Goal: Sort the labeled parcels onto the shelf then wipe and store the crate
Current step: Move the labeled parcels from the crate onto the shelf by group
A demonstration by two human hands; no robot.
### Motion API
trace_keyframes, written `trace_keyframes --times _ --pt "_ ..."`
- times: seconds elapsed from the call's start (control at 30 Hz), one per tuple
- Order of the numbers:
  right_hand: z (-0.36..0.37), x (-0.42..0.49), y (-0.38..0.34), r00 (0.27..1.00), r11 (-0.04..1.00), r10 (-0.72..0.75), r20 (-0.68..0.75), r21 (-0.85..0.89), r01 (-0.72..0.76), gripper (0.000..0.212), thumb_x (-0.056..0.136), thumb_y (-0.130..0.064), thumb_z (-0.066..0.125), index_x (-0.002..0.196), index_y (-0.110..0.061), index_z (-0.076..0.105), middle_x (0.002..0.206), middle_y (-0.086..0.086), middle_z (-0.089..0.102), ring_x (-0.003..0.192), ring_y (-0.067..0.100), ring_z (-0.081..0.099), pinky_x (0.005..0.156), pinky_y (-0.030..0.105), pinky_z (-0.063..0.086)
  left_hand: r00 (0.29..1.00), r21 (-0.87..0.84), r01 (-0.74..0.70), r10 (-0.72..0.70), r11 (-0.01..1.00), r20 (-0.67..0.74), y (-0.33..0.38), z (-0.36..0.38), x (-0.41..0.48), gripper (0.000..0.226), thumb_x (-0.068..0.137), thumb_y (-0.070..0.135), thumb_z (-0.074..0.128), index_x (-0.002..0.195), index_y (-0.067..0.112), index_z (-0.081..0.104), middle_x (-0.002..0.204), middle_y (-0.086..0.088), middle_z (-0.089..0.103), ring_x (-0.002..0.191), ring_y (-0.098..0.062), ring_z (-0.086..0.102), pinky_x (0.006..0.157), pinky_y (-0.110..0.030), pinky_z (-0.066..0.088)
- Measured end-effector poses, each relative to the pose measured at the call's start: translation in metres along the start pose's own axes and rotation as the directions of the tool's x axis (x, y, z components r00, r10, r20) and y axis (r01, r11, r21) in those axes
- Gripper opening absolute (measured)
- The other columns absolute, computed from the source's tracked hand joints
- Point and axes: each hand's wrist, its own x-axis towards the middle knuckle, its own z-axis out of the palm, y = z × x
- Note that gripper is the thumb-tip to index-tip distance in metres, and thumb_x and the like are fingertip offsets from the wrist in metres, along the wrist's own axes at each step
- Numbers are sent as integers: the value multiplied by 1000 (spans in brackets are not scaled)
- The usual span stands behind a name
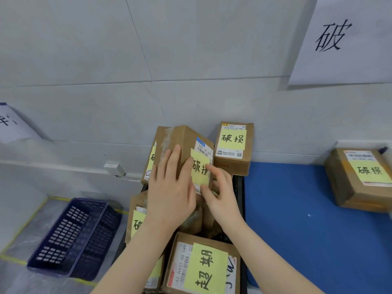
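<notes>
gripping one parcel (186, 149): two hands, left (169, 187), right (220, 194)

Brown cardboard parcels (186, 149) with yellow notes (200, 169), blue shelf mat (297, 209), dark-blue perforated basket (72, 236).

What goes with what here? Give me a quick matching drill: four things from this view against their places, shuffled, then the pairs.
Things:
1. held parcel
2. blue basket
3. 超期 parcel
4. wall sign

Places:
A. on the floor at left
B. upper right, above the blue shelf
C. nearest the camera, in the crate
D. between the left hand and right hand

Pairs: 1-D, 2-A, 3-C, 4-B
</notes>
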Motion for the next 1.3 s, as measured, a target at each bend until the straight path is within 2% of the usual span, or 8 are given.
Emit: trace_keyframes --times 0.2,0.3,0.4,0.57,0.77,1.0,1.13,1.3 --pt "-23 -31 -34 989 987 -145 -32 -70 143 43 90 -15 62 127 -34 51 132 -14 33 131 3 35 90 21 52 980 -229 48 -90 972 -178 18 -27 -25 39 94 20 44 127 6 57 148 -14 35 131 -33 41 92 -51 47" --pt "-34 -46 -42 984 974 -178 -24 -148 172 45 90 -14 61 129 -35 49 139 -13 29 134 -2 29 92 5 41 971 -296 37 -104 954 -213 30 -28 -34 38 93 16 46 127 4 57 148 -13 35 131 -30 41 94 -47 47" --pt "-43 -60 -46 979 958 -204 -12 -207 198 46 92 -16 58 132 -35 47 149 -18 22 139 -1 24 101 8 36 969 -352 19 -104 936 -223 41 -28 -39 38 94 15 43 127 3 56 149 -10 34 133 -26 39 103 -40 41" --pt "-74 -74 -51 969 934 -237 -70 -291 207 44 87 -33 53 130 -37 50 149 -26 24 137 1 29 103 25 38 984 -460 3 -84 888 -157 69 -26 -48 44 97 19 34 137 8 48 152 0 33 138 -28 31 114 -29 23" --pt "-126 -96 -52 963 894 -222 -150 -426 140 41 84 -39 52 125 -38 56 144 -27 31 132 4 32 100 7 28 998 -607 40 -64 794 -17 117 -15 -51 46 97 31 32 140 21 43 150 13 30 136 -20 31 110 -15 20" --pt "-187 -125 -37 962 877 -148 -230 -480 20 43 80 -47 48 121 -40 56 140 -30 32 129 7 35 102 32 41 990 -630 4 86 776 112 173 5 -54 49 91 46 39 136 28 46 147 18 24 135 -9 24 100 2 12" --pt "-220 -143 -20 953 876 -103 -285 -480 -50 40 81 -41 54 121 -41 56 140 -29 31 128 9 37 99 38 45 974 -635 -29 164 772 154 207 17 -56 46 93 44 44 138 29 44 148 21 18 137 -3 16 97 1 15" --pt "-262 -154 5 958 871 -47 -283 -481 -100 38 84 -32 59 121 -39 56 141 -26 33 124 8 38 99 32 43 960 -617 4 169 787 222 250 39 -63 46 95 36 48 140 29 40 149 20 16 137 -4 17 99 -9 18"
